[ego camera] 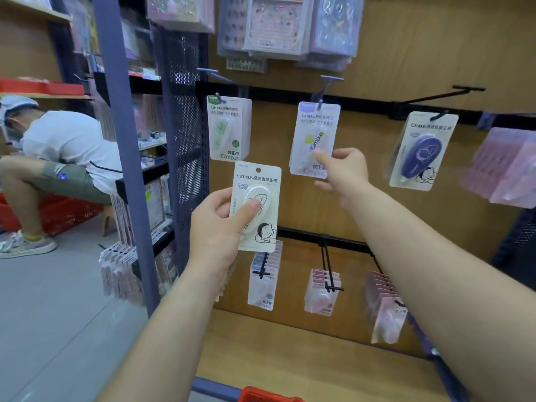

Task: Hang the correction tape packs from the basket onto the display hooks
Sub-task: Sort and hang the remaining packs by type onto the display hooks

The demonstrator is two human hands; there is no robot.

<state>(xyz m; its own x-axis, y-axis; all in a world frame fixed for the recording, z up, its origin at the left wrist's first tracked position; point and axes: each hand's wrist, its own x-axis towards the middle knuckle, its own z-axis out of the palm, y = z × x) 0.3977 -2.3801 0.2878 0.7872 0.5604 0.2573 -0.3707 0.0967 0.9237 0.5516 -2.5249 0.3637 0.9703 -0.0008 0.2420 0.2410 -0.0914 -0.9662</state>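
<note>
My left hand (pixel 216 227) grips a cream correction tape pack (pixel 256 198) upright, thumb across its blister, below the upper row of hooks. My right hand (pixel 343 172) pinches the lower right corner of a white and lilac pack (pixel 313 132) that hangs on the middle hook (pixel 320 104). A green pack (pixel 227 127) hangs on the left hook (pixel 220 98). On the right hook (pixel 439 114) hangs a purple pack (pixel 420 152). A red basket's rim (pixel 266 396) shows at the bottom edge.
Lower hooks carry several more packs (pixel 322 291). Sticker sheets (pixel 275 24) hang above, pink packs (pixel 504 166) at far right. A blue perforated upright (pixel 182 140) bounds the panel on the left. Beside it a crouching person (pixel 58 158) sits by a red basket (pixel 58 213).
</note>
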